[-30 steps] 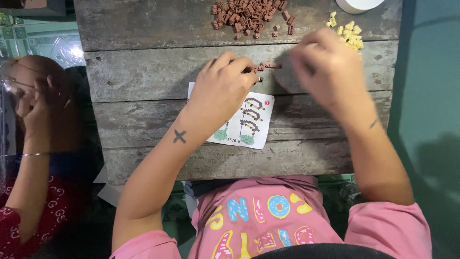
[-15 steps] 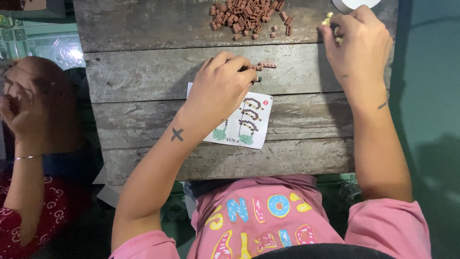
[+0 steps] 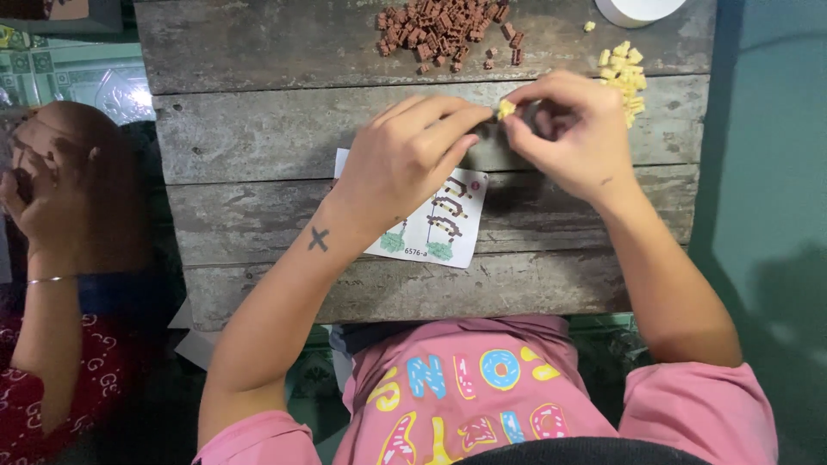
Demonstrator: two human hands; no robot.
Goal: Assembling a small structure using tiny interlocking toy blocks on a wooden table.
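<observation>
Near the upper centre of the frame, the left hand (image 3: 405,159) and right hand (image 3: 573,133) meet, both pinching 1 small yellow brick (image 3: 506,108) between their fingertips above the wooden table (image 3: 258,138). An instruction sheet (image 3: 444,228) lies under the left hand. Brown bricks (image 3: 444,26) are heaped at the top, loose yellow bricks (image 3: 624,73) at the upper right.
</observation>
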